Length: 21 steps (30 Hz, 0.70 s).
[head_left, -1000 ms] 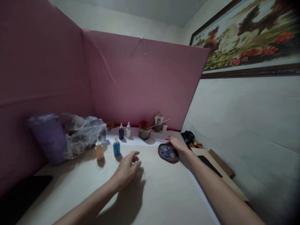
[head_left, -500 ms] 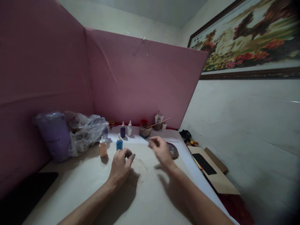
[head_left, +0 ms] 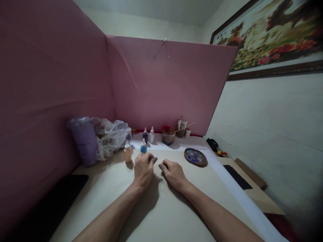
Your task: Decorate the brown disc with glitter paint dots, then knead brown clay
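My left hand (head_left: 144,170) is over the pale sheet, its fingers curled and thumb against the forefinger in a pinch. My right hand (head_left: 174,173) mirrors it a short gap away, its thumb and forefinger also pressed together. Dark smudges show on both thumbs. Anything between the fingertips is too small or hidden to make out. Just behind my left hand stands a blue paint bottle (head_left: 143,147), with an orange paint bottle (head_left: 128,153) to its left. Beyond my right hand lies a brown palette (head_left: 196,157) dabbed with blue and purple paint.
Toward the back stand a dark purple bottle (head_left: 145,136), a white bottle (head_left: 151,135), a water cup (head_left: 168,137) with a brush across it, and a holder of pens (head_left: 181,129). A purple tumbler (head_left: 84,143) and crumpled plastic bag (head_left: 111,137) are at left. Cardboard (head_left: 262,198) lies right.
My right hand has come away from beside the palette, leftward and nearer to me, close to my left hand. My left hand keeps its pinch. The whole view has swung slightly left.
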Each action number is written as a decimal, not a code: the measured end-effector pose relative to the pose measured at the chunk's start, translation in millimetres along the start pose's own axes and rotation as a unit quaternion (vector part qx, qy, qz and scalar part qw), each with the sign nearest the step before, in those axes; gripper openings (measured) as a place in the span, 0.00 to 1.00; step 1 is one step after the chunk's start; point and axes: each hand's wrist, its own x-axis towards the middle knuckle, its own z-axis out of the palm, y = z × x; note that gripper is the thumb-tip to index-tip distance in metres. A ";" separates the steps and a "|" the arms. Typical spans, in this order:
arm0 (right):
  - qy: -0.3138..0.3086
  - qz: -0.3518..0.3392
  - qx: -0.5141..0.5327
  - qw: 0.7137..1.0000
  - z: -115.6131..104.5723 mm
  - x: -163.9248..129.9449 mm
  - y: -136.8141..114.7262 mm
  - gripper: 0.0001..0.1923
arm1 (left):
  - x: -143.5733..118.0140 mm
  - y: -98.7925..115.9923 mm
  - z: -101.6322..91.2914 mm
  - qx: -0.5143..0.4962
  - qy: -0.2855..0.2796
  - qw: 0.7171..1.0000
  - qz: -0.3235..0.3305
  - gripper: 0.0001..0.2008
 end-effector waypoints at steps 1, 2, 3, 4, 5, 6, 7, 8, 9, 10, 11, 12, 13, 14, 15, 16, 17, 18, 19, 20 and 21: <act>-0.007 0.008 -0.002 1.000 2.1 0.4 0.8 0.13 | 0.3 0.0 0.0 0.003 -0.002 1.000 -0.004 0.09; -0.012 0.012 -0.005 1.000 4.0 0.7 1.2 0.13 | 0.7 -0.2 -0.1 0.008 -0.004 1.000 -0.010 0.10; -0.014 0.014 -0.006 1.000 5.8 1.1 1.4 0.13 | 1.1 -0.5 -0.1 0.014 -0.008 1.000 -0.017 0.10; -0.014 0.016 -0.006 1.000 7.1 1.6 1.7 0.13 | 1.6 -1.1 0.0 0.020 -0.013 0.999 -0.024 0.11; -0.013 0.021 -0.003 1.000 8.1 2.3 2.1 0.13 | 2.0 -1.6 0.0 0.025 -0.017 0.999 -0.029 0.11; -0.013 0.028 0.008 0.999 8.6 3.2 2.8 0.13 | 2.3 -2.2 0.1 0.028 -0.018 0.999 -0.032 0.11; -0.019 0.036 0.034 0.999 8.5 4.6 3.6 0.13 | 2.5 -2.6 0.1 0.027 -0.015 0.999 -0.033 0.10; -0.032 0.047 0.070 0.996 7.8 6.4 4.8 0.13 | 2.7 -2.8 0.0 0.024 -0.009 0.999 -0.032 0.09; -0.049 0.056 0.109 0.991 6.4 8.5 6.1 0.14 | 2.9 -2.8 -0.4 0.020 -0.001 0.999 -0.029 0.09; -0.072 0.064 0.151 0.984 4.5 10.7 7.6 0.15 | 3.1 -2.6 -0.9 0.016 0.007 1.000 -0.024 0.10; -0.096 0.068 0.181 0.976 2.2 12.8 9.1 0.17 | 3.5 -2.2 -1.8 0.012 0.013 1.000 -0.017 0.11; -0.117 0.070 0.200 0.970 -0.4 14.7 10.6 0.20 | 4.1 -1.8 -2.8 0.006 0.017 1.000 -0.012 0.11; -0.134 0.071 0.215 0.965 -3.0 15.9 12.1 0.23 | 4.9 -1.6 -4.0 -0.001 0.018 1.000 -0.008 0.11; -0.144 0.074 0.233 0.959 -5.3 16.5 13.6 0.25 | 6.0 -1.6 -5.2 -0.011 0.020 1.000 -0.009 0.10; -0.147 0.080 0.262 0.950 -7.1 16.4 15.1 0.26 | 7.3 -1.8 -6.3 -0.024 0.024 0.999 -0.013 0.10; -0.144 0.090 0.300 0.939 -8.1 15.6 16.8 0.27 | 8.7 -2.4 -7.3 -0.039 0.030 0.999 -0.022 0.10; -0.135 0.102 0.342 0.924 -8.3 14.4 18.6 0.27 | 10.0 -3.1 -8.0 -0.053 0.038 0.997 -0.032 0.10; -0.122 0.115 0.384 0.908 -7.8 13.1 20.7 0.27 | 11.3 -4.0 -8.6 -0.064 0.045 0.996 -0.041 0.10; -0.109 0.127 0.418 0.893 -6.5 11.9 22.9 0.27 | 12.2 -4.9 -9.0 -0.073 0.051 0.995 -0.046 0.10; -0.095 0.136 0.442 0.881 -5.0 10.9 25.2 0.28 | 13.0 -5.6 -9.3 -0.079 0.056 0.994 -0.047 0.10; -0.081 0.142 0.461 0.872 -3.4 10.3 27.4 0.28 | 13.4 -6.1 -9.6 -0.083 0.061 0.994 -0.046 0.11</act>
